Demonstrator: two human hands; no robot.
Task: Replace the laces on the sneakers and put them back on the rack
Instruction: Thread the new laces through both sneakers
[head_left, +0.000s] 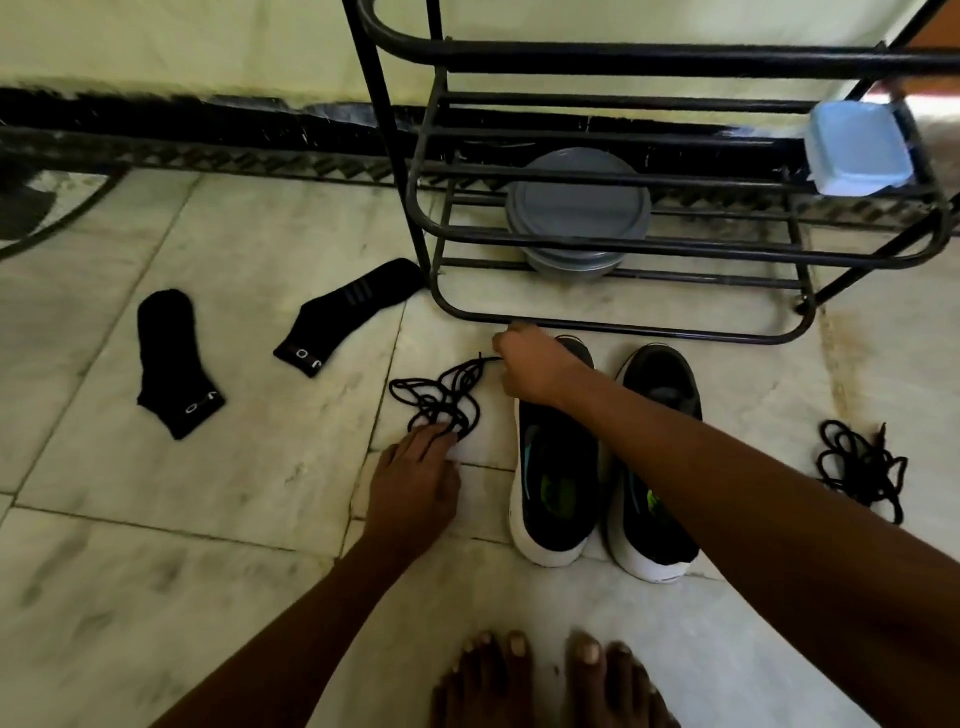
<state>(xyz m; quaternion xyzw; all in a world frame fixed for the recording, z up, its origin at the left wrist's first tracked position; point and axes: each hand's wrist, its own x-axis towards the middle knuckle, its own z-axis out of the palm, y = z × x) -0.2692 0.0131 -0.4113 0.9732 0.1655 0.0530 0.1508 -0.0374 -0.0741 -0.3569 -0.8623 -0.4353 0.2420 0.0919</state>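
On the pale tiled floor (234, 467), two black socks are seen at the left: one sock (174, 364) lying flat, and a second sock (348, 312) set apart from it, nearer the rack. Further right, a tangled black lace (441, 397) is spread on the tiles. Its near end is touched by the left hand (415, 483), whose fingers (434, 439) are held straight and close together on the cord; whether any strand is caught beneath them cannot be told. The far end of the lace is pinched by the right hand (530, 366), its fingers curled, with the forearm stretched across the pair of black, white-soled sneakers (556, 483). The sneakers are stood side by side on the floor, toes just in front of the black metal rack (613, 332), and no lace is threaded in the parts that show. On the rack's lower bars a grey lidded container (576, 208) is kept, and a pale blue box (857, 145) higher up at the right. A second bundled lace (860, 467) is left on the floor well to the right.
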